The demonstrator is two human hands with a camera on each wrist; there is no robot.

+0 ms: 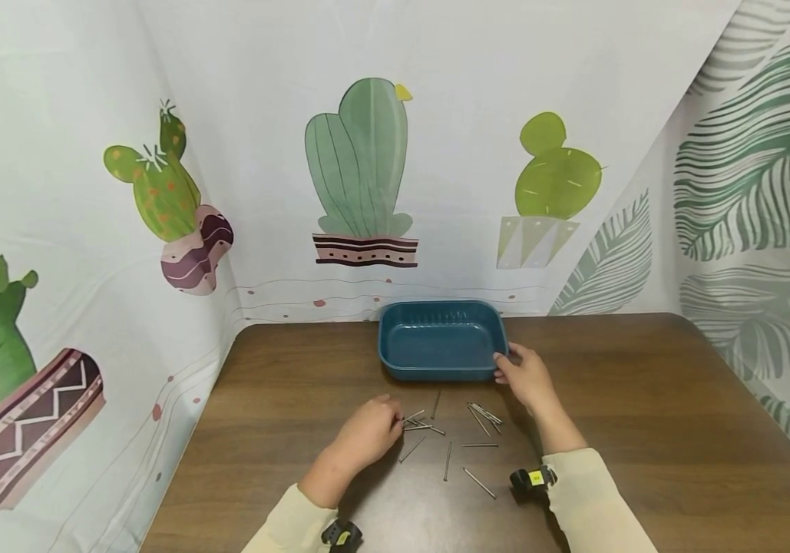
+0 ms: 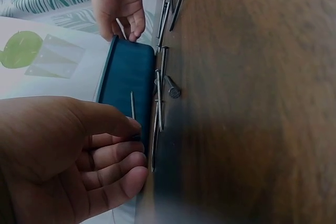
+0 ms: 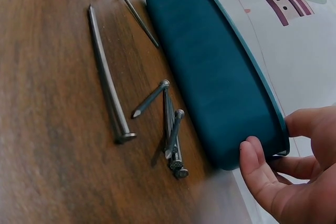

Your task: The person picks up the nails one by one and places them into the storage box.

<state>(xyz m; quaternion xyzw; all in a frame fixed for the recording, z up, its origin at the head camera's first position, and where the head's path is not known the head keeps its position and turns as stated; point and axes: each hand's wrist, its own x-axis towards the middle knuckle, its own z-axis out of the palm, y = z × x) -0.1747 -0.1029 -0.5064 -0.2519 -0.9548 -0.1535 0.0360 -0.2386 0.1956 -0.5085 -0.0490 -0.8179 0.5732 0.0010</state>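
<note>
A dark teal rectangular tray (image 1: 443, 374) stands at the back of the table, its inside showing no contents. My right hand (image 1: 527, 379) grips its right front corner, thumb and fingers on both sides of the rim (image 3: 276, 109). Lower and to the left, my left hand (image 1: 369, 430) is over a small pile of steel nails (image 1: 429, 427). Between its thumb and fingertips it pinches one nail (image 2: 133, 105), point up. More nails lie loose in front of the tray, among them a small cluster (image 1: 486, 415) and a single one (image 1: 480, 482) near the right forearm.
The brown wooden table (image 1: 270, 384) reaches back to a white cloth backdrop (image 1: 464, 153) printed with cacti and leaves. The tray stands close against this cloth. Each wrist wears a black camera strap, the right one (image 1: 531, 480) low over the table.
</note>
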